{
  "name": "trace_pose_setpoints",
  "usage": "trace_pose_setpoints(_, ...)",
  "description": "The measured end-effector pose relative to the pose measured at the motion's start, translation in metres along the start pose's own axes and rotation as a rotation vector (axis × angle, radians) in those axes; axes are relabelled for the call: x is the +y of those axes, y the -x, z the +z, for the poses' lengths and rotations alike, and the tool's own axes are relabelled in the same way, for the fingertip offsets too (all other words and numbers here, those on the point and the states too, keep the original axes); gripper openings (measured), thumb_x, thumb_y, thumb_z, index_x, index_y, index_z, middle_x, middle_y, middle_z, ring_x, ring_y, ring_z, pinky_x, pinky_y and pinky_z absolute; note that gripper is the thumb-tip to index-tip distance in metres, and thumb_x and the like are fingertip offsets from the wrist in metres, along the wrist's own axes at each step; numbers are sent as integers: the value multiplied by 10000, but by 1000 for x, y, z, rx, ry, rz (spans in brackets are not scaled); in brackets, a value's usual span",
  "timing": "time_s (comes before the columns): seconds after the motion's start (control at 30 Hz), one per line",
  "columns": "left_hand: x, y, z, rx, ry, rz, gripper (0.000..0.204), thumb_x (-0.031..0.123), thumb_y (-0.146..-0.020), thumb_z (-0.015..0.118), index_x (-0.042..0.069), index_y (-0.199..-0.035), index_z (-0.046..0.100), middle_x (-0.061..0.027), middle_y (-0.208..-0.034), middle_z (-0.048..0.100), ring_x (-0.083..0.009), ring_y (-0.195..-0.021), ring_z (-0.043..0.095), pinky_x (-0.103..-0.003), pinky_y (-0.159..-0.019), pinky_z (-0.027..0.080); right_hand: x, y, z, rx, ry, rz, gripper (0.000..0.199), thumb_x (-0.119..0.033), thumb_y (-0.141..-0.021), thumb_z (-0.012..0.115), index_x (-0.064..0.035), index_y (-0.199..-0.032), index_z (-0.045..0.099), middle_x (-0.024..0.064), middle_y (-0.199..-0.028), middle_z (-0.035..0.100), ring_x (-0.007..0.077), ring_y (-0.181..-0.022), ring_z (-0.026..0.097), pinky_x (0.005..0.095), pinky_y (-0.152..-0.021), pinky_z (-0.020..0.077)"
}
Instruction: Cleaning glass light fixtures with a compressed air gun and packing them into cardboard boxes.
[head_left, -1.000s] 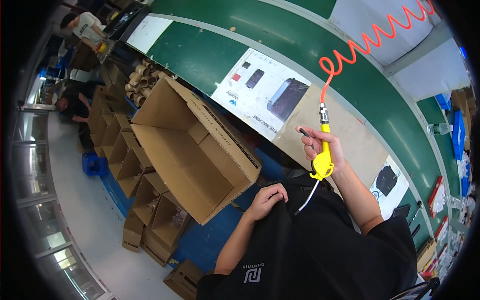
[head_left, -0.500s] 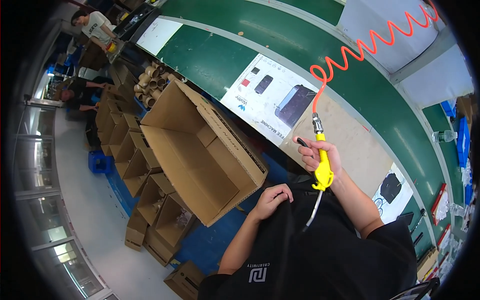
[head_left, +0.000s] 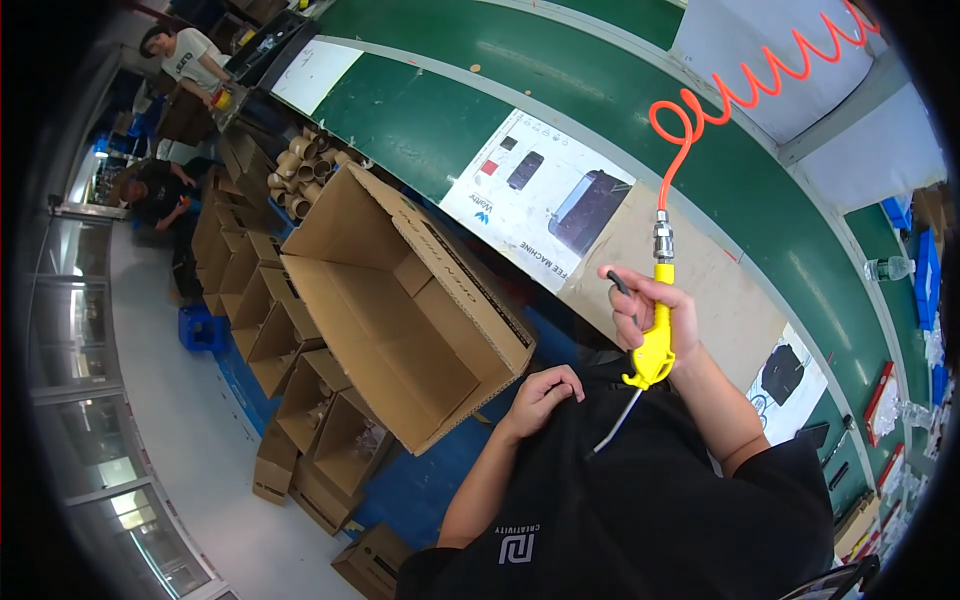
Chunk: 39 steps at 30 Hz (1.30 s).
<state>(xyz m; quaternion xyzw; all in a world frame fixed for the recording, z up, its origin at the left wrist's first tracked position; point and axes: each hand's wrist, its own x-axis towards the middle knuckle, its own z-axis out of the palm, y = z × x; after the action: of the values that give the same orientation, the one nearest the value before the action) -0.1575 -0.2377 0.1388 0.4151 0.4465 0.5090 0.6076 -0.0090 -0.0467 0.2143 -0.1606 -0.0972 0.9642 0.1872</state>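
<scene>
My right hand (head_left: 668,325) is closed round a yellow air blow gun (head_left: 655,345), its dark lever beside my curled fingers. The thin metal nozzle slants down toward the front of my black shirt (head_left: 640,490). A coiled orange-red air hose (head_left: 685,150) joins the gun by a metal coupling (head_left: 663,237). My left hand (head_left: 545,400) is closed at the shirt's front edge, gripping the cloth, with its inner fingers partly hidden. Just left of it stands a large open cardboard box (head_left: 400,330), its inside facing up.
A green workbench (head_left: 390,120) curves across the far side, bearing a printed white carton sheet (head_left: 540,195) and brown board. Several open boxes (head_left: 270,340) line the left floor beside a blue crate (head_left: 202,328). Cardboard tubes (head_left: 300,170) lie piled behind. Two other people are at far left.
My right hand and the blow gun have shifted slightly right, with the nozzle tip swinging left. The hose coil has moved right. My left hand stays put. A seated person's arms have moved.
</scene>
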Motion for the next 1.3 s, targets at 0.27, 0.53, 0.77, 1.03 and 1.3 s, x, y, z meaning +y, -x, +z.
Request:
trace_pose_setpoints(0.27,3,-3,0,5,8,-7,214,164,-969,478,2,-871,579,-79,-869,591,-168,-833,566,-278,-798,440,-9,1,10,-1,108,-53,478,-234,-924,431,50,-1307,413,73,-790,549,205,-497,544,292,-483,432)
trace_pose_setpoints(0.53,3,-3,-1,22,-18,-12,172,115,-947,479,7,-862,584,-57,-862,586,-148,-838,558,-265,-795,432,-7,8,23,-158,-221,33,473,-246,-934,410,46,-1306,382,55,-756,463,161,-446,471,293,-421,377)
trace_pose_setpoints(0.77,-5,-1,2,6,-17,21,154,99,-939,472,14,-847,561,-42,-836,565,-134,-825,542,-258,-782,421,0,-3,8,72,201,-70,468,-248,-910,441,39,-1279,437,73,-757,534,213,-457,560,329,-449,471)
trace_pose_setpoints(1.03,0,2,-2,15,-44,38,195,156,-971,467,14,-875,560,-45,-849,565,-145,-833,542,-268,-792,422,10,-25,-8,253,436,-252,388,-165,-877,468,37,-1206,515,83,-709,552,222,-472,584,300,-438,481)
trace_pose_setpoints(1.3,-9,-2,-1,14,-19,59,205,164,-963,463,17,-847,547,-37,-829,557,-131,-818,533,-258,-778,413,-6,-22,-13,159,30,-59,390,-211,-909,426,13,-1213,526,46,-709,569,171,-460,526,280,-445,435)
